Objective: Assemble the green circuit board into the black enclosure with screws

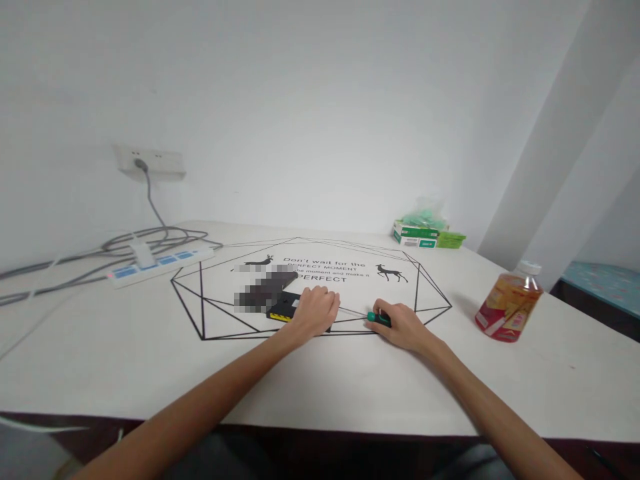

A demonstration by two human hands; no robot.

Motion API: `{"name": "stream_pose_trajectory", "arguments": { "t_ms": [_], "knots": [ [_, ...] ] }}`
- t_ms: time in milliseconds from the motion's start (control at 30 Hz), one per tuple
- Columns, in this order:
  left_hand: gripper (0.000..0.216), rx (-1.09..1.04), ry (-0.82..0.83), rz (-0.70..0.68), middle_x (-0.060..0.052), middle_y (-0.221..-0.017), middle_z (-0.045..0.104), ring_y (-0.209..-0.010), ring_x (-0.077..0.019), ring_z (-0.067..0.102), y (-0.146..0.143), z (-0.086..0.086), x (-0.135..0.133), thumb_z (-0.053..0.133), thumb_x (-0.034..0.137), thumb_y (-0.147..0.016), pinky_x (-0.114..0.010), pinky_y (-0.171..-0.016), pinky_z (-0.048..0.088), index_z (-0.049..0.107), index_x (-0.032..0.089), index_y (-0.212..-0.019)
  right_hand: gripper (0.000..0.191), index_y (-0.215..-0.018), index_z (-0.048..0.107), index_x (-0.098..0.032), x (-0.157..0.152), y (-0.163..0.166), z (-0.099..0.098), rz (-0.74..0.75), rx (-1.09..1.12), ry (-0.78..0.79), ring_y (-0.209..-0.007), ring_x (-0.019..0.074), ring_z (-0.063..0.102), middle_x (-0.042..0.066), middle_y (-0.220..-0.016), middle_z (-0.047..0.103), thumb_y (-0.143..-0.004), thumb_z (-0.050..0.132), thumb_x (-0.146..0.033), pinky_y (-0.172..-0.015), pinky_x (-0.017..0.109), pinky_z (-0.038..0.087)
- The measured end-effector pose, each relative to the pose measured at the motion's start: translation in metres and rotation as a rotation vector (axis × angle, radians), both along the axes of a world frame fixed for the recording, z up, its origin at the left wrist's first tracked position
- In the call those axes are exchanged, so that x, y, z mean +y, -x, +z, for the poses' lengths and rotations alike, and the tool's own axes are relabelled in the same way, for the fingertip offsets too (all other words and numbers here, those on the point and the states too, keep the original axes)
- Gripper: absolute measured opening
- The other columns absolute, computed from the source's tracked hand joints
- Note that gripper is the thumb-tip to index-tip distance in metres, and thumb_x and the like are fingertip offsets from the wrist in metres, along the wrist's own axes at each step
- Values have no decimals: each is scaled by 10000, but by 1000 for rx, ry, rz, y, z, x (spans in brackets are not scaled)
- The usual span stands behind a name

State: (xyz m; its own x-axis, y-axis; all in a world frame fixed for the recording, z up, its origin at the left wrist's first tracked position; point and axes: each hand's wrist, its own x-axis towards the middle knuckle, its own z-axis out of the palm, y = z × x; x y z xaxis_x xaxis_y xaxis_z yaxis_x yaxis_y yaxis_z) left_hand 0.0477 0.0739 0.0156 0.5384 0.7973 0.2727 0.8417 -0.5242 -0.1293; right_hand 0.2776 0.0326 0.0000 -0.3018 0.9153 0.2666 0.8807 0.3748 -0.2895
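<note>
My left hand [316,312] is closed over the right part of a black box [280,307] with a yellow strip along its front edge. The hand hides much of that box, and a dark shape just behind and left of it is blurred into blocks. To the right, my right hand [403,325] is wrapped round a short green-and-black handle [379,319], which looks like a screwdriver's. Its green end points left toward my left hand. Whether a shaft comes out of it is hard to make out against the printed lines. Both hands rest low on the tabletop.
The white table [350,387] has printed lines, deer and lettering. A bottle of amber drink [510,303] stands at right. Green-and-white boxes [416,233] with a plastic bag sit by the wall. At left lie a power strip [165,265] and grey cables [145,233].
</note>
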Motion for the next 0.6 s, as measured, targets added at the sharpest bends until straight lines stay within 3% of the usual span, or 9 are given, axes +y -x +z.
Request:
{"name": "stream_pose_trajectory", "arguments": {
  "t_ms": [233, 500, 600],
  "knots": [
    [378, -41, 20, -3, -158, -984, 686, -993, -280, 601, 3, -3, -1, 312, 235, -1001, -425, -836, 414, 679, 147, -991, 373, -826, 616, -215, -2, 0, -3, -8, 51, 26, -680, 183, 585, 37, -737, 664, -981, 367, -445, -646, 282, 342],
    [403, 13, -22, -37, -140, -982, 688, -972, -268, 613, 6, -8, 6, 280, 239, -1020, -397, -809, 421, 672, 148, -1043, 255, -826, 604, -207, -3, -5, -5, -18, 89, -80, -776, 185, 594, 40, -851, 681, -897, 558, -448, -680, 277, 348],
    [427, 21, -29, -26, -131, -973, 692, -973, -257, 617, 6, -5, 6, 271, 262, -1032, -377, -806, 425, 678, 135, -999, 237, -856, 573, -215, -7, -1, -4, -29, 59, -88, -746, 180, 593, 19, -803, 669, -897, 569, -448, -645, 266, 308]
  ]
}}
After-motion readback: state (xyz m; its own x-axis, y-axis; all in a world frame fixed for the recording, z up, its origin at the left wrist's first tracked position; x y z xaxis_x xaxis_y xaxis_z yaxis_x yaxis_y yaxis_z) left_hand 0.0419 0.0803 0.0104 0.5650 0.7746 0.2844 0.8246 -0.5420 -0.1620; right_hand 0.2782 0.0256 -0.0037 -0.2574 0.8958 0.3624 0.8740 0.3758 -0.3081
